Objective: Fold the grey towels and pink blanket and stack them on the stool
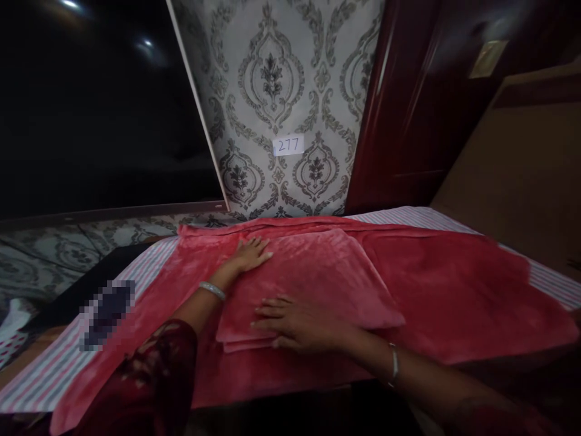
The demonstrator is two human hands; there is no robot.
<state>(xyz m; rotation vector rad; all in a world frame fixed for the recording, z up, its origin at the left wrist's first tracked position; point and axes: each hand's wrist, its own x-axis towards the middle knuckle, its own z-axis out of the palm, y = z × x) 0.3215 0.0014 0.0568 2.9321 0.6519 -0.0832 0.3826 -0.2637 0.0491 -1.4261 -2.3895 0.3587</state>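
A folded pink-red plush blanket (318,272) lies in the middle of a larger spread of red plush cloth (436,290). My left hand (252,254) rests flat on the far left part of the folded piece, fingers stretched out. Lower down, my right hand (295,324) lies flat near its front left corner, fingers extended to the left. Neither hand grips the fabric. The folded layers show along the front edge. From these frames I cannot tell whether the folded piece and the spread cloth are joined.
Striped cloth (149,260) lies beneath the red cloth. A dark, pixelated object (109,312) sits at the left. Behind are a large black screen (100,109), patterned wallpaper with a paper label (288,145) reading 277, and a dark red panel (408,91). A cardboard box (521,163) stands right.
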